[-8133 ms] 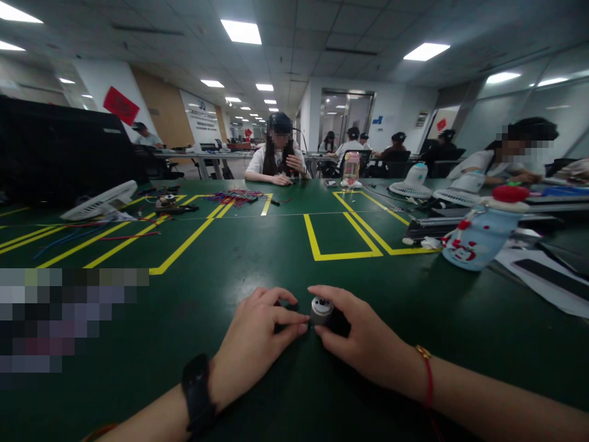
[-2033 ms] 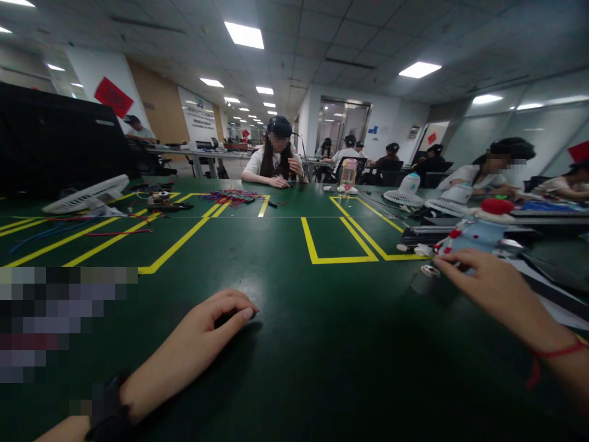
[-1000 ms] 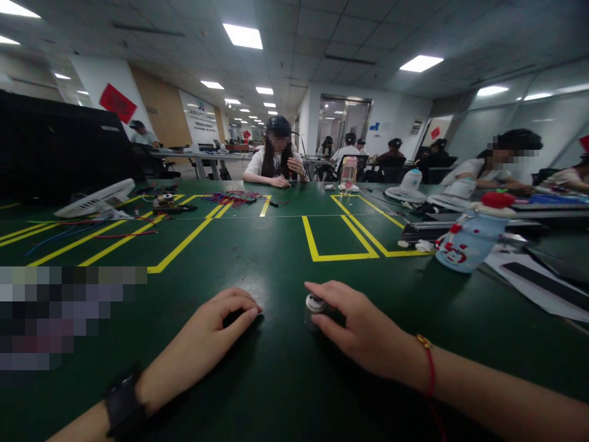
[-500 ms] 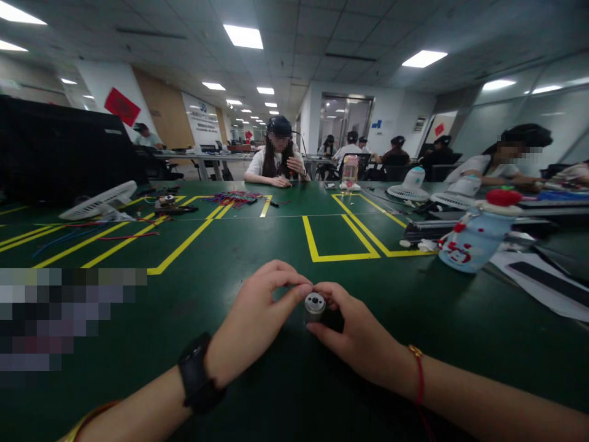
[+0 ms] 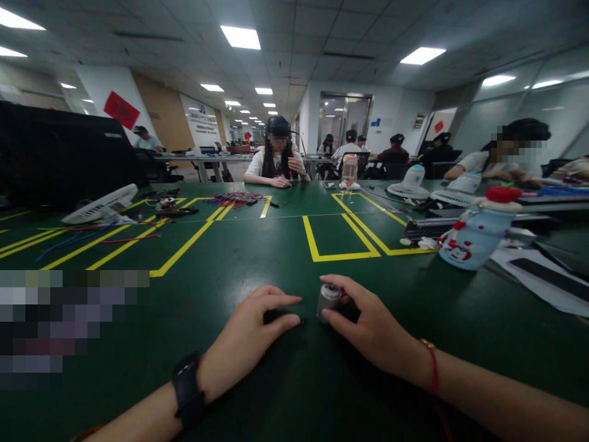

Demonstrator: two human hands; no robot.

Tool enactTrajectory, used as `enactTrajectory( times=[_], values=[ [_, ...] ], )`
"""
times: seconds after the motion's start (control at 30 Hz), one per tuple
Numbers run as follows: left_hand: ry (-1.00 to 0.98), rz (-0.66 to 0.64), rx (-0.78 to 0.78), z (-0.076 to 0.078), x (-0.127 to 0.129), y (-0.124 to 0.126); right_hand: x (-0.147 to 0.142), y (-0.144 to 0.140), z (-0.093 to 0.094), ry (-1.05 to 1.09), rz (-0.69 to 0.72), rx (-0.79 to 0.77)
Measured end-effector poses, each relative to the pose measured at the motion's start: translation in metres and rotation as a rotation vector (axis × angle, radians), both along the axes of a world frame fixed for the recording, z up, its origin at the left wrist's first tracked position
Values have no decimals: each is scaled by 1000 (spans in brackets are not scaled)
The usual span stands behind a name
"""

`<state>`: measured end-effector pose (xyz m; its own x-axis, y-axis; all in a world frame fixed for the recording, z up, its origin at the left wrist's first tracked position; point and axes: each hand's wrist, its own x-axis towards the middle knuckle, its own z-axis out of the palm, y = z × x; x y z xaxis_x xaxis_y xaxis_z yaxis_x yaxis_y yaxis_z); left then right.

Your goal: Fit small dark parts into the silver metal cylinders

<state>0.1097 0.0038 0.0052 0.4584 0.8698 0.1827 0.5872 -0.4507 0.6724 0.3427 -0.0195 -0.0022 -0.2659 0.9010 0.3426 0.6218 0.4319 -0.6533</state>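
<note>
The right hand (image 5: 363, 316) pinches a grey metal cylinder (image 5: 327, 299), at five o'clock from centre, between thumb and fingers. At eight o'clock from it, the left hand (image 5: 248, 331) has thumb and forefinger parted over the green surface (image 5: 262, 255). Lettering on the wall sign (image 5: 201, 121) at ten o'clock is too small to read.

The metal cylinder (image 5: 328, 302) is gripped from its right by the right hand (image 5: 361, 313), the thumb pressed on its near side and the forefinger hooked over its top. Left of the cylinder, the left hand (image 5: 257, 334) is held apart from it, thumb and forefinger parted. Both forearms (image 5: 497, 387) are angled inward toward it.
</note>
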Motion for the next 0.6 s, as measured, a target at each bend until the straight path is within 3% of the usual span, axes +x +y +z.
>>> enactTrajectory(
  times=[0.13, 0.23, 0.37, 0.43, 0.5, 0.53, 0.6],
  values=[
    [-17, 130, -76, 7, -36, 1, 66, 12, 9, -123, -298, 86],
    [-13, 193, -122, 6, -58, 4, 127, 20, 4, -249, -537, 101],
    [-21, 191, -123, 2, -63, 5, 175, 22, -9, -363, -642, 74],
    [-22, 179, -110, 1, -61, 5, 173, 19, -11, -422, -689, 117],
    [-25, 165, -103, 0, -58, 5, 151, 15, -9, -488, -723, 245],
    [-27, 160, -101, -1, -57, 5, 133, 12, -6, -519, -689, 312],
    [-28, 145, -103, -1, -55, 4, 86, 5, 0, -562, -476, 369]
  ],
)
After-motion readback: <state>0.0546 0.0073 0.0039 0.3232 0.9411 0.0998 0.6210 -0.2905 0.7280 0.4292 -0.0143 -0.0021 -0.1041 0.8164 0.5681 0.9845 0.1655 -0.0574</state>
